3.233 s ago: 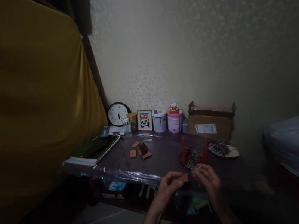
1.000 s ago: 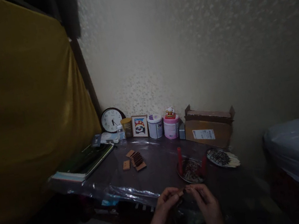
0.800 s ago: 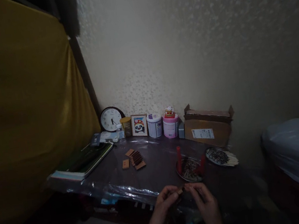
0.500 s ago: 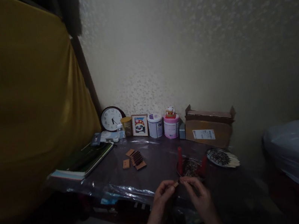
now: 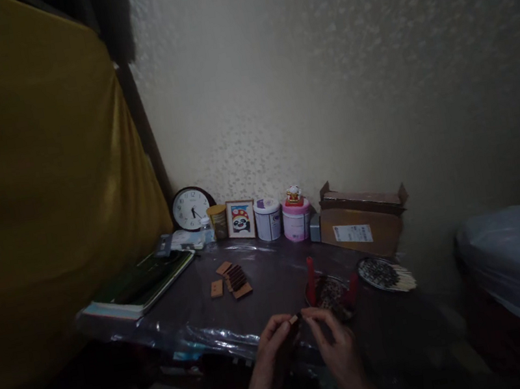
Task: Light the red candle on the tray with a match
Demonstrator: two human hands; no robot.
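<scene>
My left hand is closed in a pinch on a small tan block, held just over the front of the table. At the block's right end, a tiny dark bit meets the fingertips of my right hand. Those fingers are pinched together; what exactly they grip is too small to name. Just behind the hands sits a dish of dark and pale bits, with an upright red candle and a second, tilted red candle. Several tan, dark-edged flat pieces lie fanned out farther left.
A plate of black-tipped pale sticks lies right of the candles. Along the wall stand a clock, a framed panda picture, two tubs and a cardboard box. Books lie left on the plastic-covered table.
Both hands have shifted slightly left in view, still together around the small tan block. The view itself has moved a little; the objects on the table keep their places.
</scene>
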